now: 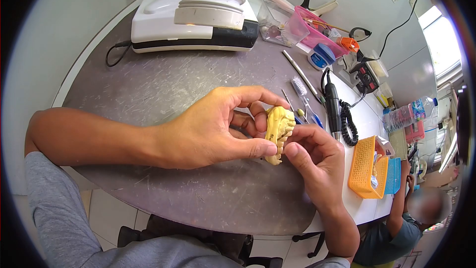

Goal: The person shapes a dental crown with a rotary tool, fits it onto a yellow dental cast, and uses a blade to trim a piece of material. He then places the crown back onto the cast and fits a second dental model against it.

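Note:
A yellow dental cast [279,131] with a row of teeth is held up over the grey table, teeth facing right. My left hand [218,126] grips it from the left, with the thumb on its lower part and the index finger at its top. At the cast's right side is my right hand [317,161], fingers curled and partly behind it, thumb close to the teeth. The right fingertips are partly hidden by the cast. Just behind the hands lie a toothbrush-like brush [300,88] and thin tools.
A white machine with a ribbed hose [212,0] stands at the back. A black handpiece [333,101] with coiled cord, a blue jar [321,56] and a pink basket [310,20] are back right. An orange basket [364,166] stands right. Another person [391,238] sits at lower right.

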A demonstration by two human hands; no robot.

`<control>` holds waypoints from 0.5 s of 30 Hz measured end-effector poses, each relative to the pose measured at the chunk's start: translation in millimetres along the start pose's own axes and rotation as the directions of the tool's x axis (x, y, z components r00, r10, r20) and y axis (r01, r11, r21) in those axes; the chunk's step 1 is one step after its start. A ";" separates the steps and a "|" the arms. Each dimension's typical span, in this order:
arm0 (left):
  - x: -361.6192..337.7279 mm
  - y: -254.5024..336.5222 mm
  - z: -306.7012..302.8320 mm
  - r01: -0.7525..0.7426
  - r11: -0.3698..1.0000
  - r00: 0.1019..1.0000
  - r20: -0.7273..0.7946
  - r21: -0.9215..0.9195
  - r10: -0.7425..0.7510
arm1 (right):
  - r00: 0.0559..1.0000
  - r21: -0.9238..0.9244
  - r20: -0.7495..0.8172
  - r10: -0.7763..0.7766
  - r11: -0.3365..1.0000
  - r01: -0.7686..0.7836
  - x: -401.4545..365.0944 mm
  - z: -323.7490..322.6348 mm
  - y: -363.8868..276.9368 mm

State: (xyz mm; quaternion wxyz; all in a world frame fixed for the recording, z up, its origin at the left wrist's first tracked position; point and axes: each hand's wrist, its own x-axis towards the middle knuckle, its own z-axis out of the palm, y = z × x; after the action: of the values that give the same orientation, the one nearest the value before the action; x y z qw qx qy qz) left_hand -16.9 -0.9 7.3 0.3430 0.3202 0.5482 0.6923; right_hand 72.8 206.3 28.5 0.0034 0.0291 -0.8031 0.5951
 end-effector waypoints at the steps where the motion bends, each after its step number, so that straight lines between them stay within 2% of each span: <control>1: 0.2 -0.2 0.0 -0.011 1.000 1.000 -0.007 0.010 0.011 | 1.000 0.025 -0.017 0.011 1.000 -0.011 0.2 -0.9 0.8; 7: 0.1 0.1 -1.0 -0.003 1.000 1.000 0.000 0.018 0.003 | 0.998 0.120 -0.011 0.056 0.991 -0.055 3.0 -4.1 5.7; 15: 0.1 -0.2 -0.8 -0.004 1.000 1.000 0.003 0.013 0.004 | 0.997 0.076 0.019 0.074 0.994 -0.076 2.3 -4.3 4.2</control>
State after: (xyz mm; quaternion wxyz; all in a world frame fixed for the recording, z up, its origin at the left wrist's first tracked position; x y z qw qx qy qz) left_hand -17.6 -1.2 7.0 0.3405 0.3242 0.5515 0.6891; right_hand 70.2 211.5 25.8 -0.0267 0.0039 -0.7802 0.6250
